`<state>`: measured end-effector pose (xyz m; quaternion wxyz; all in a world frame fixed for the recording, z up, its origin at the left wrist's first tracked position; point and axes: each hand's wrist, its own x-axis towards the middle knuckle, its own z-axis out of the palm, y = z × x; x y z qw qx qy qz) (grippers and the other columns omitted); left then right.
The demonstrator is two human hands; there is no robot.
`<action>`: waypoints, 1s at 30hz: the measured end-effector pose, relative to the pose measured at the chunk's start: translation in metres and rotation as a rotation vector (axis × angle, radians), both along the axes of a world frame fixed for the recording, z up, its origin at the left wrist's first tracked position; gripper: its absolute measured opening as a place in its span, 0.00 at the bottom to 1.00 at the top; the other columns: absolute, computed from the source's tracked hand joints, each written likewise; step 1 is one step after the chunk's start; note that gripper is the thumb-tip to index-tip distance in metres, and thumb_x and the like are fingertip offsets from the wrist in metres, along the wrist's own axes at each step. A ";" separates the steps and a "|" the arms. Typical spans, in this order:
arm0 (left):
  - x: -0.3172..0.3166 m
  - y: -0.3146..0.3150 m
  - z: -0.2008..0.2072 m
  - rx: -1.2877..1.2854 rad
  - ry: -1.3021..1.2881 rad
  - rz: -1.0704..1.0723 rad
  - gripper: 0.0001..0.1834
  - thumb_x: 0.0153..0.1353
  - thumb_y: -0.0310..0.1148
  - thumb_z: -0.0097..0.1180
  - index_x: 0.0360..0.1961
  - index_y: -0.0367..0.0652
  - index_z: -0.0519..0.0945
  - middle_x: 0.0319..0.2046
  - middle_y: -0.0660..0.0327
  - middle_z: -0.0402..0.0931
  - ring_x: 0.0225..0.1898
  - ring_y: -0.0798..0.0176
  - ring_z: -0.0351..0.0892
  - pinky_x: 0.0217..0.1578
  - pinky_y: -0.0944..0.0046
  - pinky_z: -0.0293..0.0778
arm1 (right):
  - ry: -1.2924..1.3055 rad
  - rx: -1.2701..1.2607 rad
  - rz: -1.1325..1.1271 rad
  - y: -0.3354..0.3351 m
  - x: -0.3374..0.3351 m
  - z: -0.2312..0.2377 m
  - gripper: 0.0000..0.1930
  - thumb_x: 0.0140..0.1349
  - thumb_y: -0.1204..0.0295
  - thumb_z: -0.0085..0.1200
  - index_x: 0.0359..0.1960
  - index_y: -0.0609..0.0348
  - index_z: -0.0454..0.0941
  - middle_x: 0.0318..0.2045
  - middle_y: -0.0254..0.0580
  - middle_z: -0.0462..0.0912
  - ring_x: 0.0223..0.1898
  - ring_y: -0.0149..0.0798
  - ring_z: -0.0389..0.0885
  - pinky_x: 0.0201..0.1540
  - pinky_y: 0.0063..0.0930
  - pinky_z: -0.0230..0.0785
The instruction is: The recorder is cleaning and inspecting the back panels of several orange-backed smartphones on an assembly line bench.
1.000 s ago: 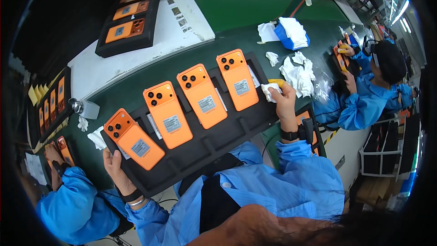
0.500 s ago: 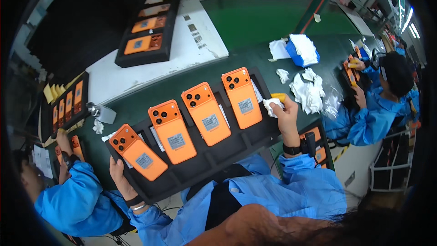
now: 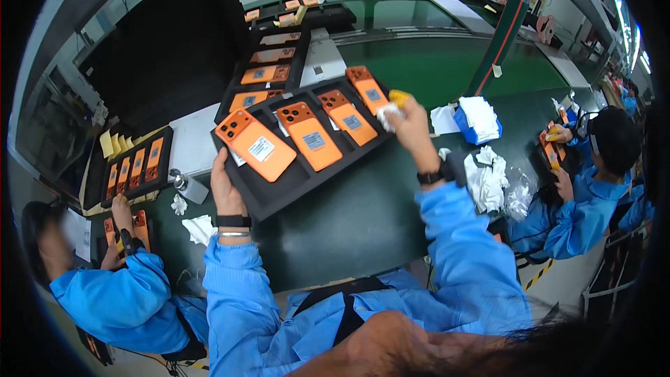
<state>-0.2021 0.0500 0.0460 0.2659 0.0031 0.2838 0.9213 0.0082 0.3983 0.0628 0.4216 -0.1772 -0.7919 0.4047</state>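
Observation:
A black compartment tray (image 3: pixel 276 199) is held up over the green bench, tilted, its right end farther away. Several orange phones lie in it, camera ends away from me, each with a pale label on its back; the leftmost phone (image 3: pixel 259 146) sits aslant. My left hand (image 3: pixel 227 192) is closed on the tray's left end, thumb on top. At the opposite end, my right hand (image 3: pixel 413 132) pinches a crumpled white wipe (image 3: pixel 389 119) against the tray's edge beside the rightmost phone (image 3: pixel 368 89). A yellow finger cover (image 3: pixel 399 98) is on that hand; its other fingers are partly hidden.
Beyond the tray, more black trays of orange phones (image 3: pixel 269 73) stand in a row. A metal-topped bottle (image 3: pixel 190 187) is at left; a blue box of wipes (image 3: pixel 478 120) and crumpled wipes (image 3: pixel 486 180) lie at right. Co-workers in blue sit at left (image 3: pixel 125 293) and right (image 3: pixel 593 188).
Both hands have carried the tray forward, away from my body, toward the row of trays. The leftmost phone shifted in its place. My view has tilted up.

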 end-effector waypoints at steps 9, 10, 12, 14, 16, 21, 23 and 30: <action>-0.019 0.186 -0.001 -0.168 0.075 0.154 0.16 0.67 0.31 0.60 0.51 0.32 0.78 0.46 0.55 0.80 0.46 0.56 0.81 0.51 0.55 0.78 | -0.049 -0.237 0.159 -0.092 0.062 -0.075 0.10 0.56 0.77 0.61 0.39 0.67 0.81 0.34 0.45 0.82 0.36 0.42 0.83 0.42 0.30 0.73; -0.023 0.208 -0.003 -0.255 0.103 0.040 0.16 0.66 0.30 0.59 0.53 0.33 0.77 0.48 0.54 0.79 0.47 0.57 0.80 0.50 0.56 0.77 | -0.058 -0.246 0.171 -0.091 0.064 -0.074 0.10 0.56 0.77 0.61 0.39 0.67 0.81 0.34 0.45 0.82 0.36 0.42 0.83 0.42 0.30 0.73; -0.030 0.245 0.000 -0.416 0.254 -0.186 0.17 0.66 0.27 0.56 0.55 0.34 0.76 0.50 0.52 0.78 0.49 0.57 0.78 0.52 0.58 0.75 | -0.220 -0.146 0.214 -0.083 0.056 -0.073 0.09 0.56 0.76 0.61 0.36 0.68 0.82 0.33 0.48 0.82 0.34 0.47 0.82 0.39 0.33 0.73; -0.032 0.264 0.007 -0.540 0.468 -0.389 0.20 0.64 0.23 0.54 0.57 0.30 0.73 0.53 0.48 0.76 0.54 0.55 0.75 0.57 0.59 0.70 | -0.221 -0.159 0.222 -0.080 0.057 -0.072 0.09 0.56 0.75 0.61 0.36 0.68 0.82 0.33 0.49 0.82 0.34 0.49 0.82 0.38 0.34 0.72; -0.012 0.262 0.032 -0.595 0.589 -0.412 0.29 0.61 0.19 0.50 0.65 0.24 0.64 0.62 0.40 0.69 0.64 0.48 0.70 0.65 0.59 0.63 | -0.228 -0.180 0.227 -0.076 0.062 -0.079 0.09 0.56 0.74 0.61 0.35 0.67 0.82 0.33 0.50 0.81 0.33 0.50 0.82 0.38 0.35 0.72; -0.079 0.194 0.003 -1.193 1.501 0.348 0.36 0.44 0.22 0.55 0.61 0.40 0.74 0.61 0.48 0.72 0.65 0.43 0.67 0.65 0.45 0.60 | -0.268 -0.148 0.214 -0.078 0.058 -0.076 0.09 0.55 0.74 0.61 0.34 0.67 0.82 0.31 0.49 0.81 0.32 0.50 0.81 0.36 0.36 0.72; -0.084 0.145 0.004 -1.588 1.345 0.384 0.38 0.45 0.24 0.56 0.64 0.46 0.72 0.66 0.50 0.67 0.70 0.44 0.60 0.66 0.35 0.55 | -0.232 -0.169 0.233 -0.080 0.056 -0.081 0.08 0.55 0.74 0.60 0.33 0.67 0.82 0.30 0.48 0.81 0.32 0.50 0.81 0.36 0.35 0.72; -0.101 0.064 -0.004 -1.966 1.631 0.234 0.31 0.46 0.46 0.72 0.50 0.43 0.81 0.50 0.56 0.78 0.59 0.48 0.69 0.58 0.46 0.64 | -0.252 -0.137 0.264 -0.074 0.053 -0.101 0.07 0.55 0.76 0.61 0.33 0.67 0.82 0.30 0.46 0.81 0.31 0.44 0.81 0.36 0.32 0.72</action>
